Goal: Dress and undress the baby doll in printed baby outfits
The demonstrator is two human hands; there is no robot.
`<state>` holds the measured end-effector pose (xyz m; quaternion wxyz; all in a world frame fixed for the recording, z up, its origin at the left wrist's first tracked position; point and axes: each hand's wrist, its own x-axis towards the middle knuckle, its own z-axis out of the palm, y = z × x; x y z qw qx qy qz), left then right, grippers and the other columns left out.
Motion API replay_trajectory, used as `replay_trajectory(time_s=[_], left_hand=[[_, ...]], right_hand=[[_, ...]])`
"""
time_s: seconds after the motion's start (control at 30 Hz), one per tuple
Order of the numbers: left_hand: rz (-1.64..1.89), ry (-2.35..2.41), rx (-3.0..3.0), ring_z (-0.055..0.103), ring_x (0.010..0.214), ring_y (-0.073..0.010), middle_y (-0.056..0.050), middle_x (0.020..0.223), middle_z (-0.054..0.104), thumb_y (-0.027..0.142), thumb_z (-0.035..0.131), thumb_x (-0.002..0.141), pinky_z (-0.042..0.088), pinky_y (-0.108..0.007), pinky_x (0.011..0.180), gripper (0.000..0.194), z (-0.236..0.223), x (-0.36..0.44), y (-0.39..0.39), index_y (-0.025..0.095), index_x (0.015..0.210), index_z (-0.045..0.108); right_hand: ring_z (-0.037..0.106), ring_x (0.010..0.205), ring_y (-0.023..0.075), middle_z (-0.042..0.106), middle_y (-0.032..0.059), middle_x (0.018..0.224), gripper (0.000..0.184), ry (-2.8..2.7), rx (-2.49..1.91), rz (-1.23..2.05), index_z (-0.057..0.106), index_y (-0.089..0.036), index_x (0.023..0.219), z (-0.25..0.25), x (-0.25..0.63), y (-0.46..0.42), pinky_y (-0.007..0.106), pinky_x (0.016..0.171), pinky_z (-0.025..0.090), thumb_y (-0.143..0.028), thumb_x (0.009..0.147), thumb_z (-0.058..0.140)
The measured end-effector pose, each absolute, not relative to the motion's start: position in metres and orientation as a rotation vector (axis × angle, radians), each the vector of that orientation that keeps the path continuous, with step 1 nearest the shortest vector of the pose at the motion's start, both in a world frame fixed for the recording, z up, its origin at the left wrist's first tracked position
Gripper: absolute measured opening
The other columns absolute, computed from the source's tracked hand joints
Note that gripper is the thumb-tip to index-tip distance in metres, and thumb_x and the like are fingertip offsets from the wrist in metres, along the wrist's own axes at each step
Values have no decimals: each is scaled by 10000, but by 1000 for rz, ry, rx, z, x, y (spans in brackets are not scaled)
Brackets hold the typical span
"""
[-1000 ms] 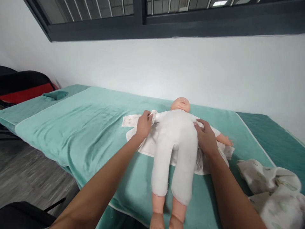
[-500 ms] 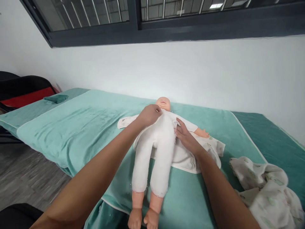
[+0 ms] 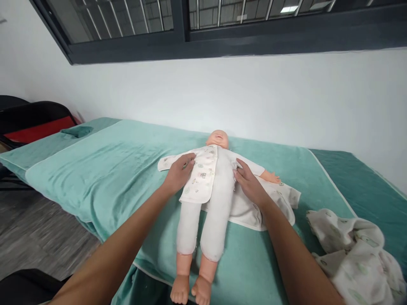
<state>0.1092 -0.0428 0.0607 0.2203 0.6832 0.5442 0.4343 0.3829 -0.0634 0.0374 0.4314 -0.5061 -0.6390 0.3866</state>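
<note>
A baby doll [image 3: 213,199] with a white cloth body lies on its back on a teal towel [image 3: 111,178]. Under it is a white printed baby shirt [image 3: 200,176], whose left panel is folded over the doll's chest. My left hand [image 3: 178,173] rests flat on that panel, fingers stretched out. My right hand [image 3: 251,183] lies on the doll's other side, fingers extended against the torso. The shirt's right panel [image 3: 276,201] lies spread on the towel under the doll's bare arm.
A crumpled white printed cloth [image 3: 359,254] lies at the right on the bed. A white wall runs behind the bed. A small folded teal cloth [image 3: 76,131] sits at the far left, with black and red chairs [image 3: 32,123] beyond it.
My left hand has drawn the shirt's left panel across the doll's chest and now lies flat on it. The right hand stayed at the doll's side.
</note>
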Motion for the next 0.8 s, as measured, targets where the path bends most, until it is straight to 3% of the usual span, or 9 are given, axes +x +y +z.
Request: replay_trajectory(time_s=[0.13,0.23,0.43,0.6,0.8], left_hand=[[936,1637,2358,382,1480,-244,-89,1553,488,258,390,977,284,-470,1232,484,31,94,-32,208,1441,519],[665,1863,2523,287,1527,-277,-84,1634,355,260,393,975,199,-545,1246,583,21,74,-22,225,1556,353],[409,2157,2392,478,1382,-334,-163,1521,501,334,359,988,413,-503,1095,639,18,36,9,168,1595,244],[427,2162,2343,484,1363,-361,-168,1485,530,417,366,989,435,-492,1064,655,13,24,18,148,1579,276],[594,2049,2160,568,1279,-297,-139,1441,569,522,473,932,449,-411,1070,676,1,-3,10,162,1500,406]], right_hand=[[661,987,250,697,45,980,647,-1566,-1358,883,416,-224,1500,42,382,-67,467,1012,467,-553,950,498],[673,958,259,722,37,927,585,-1497,-1416,817,519,-241,1428,41,381,-68,474,988,472,-549,930,532],[693,827,224,749,53,880,381,-1259,-1376,694,681,-207,1135,39,392,-65,388,806,540,-482,894,572],[673,956,216,742,77,1002,256,-1087,-1499,344,684,-201,989,50,436,-56,372,906,503,-372,836,569],[647,942,224,727,87,994,188,-1079,-1703,443,661,-211,892,39,473,-58,362,855,496,-277,739,574]])
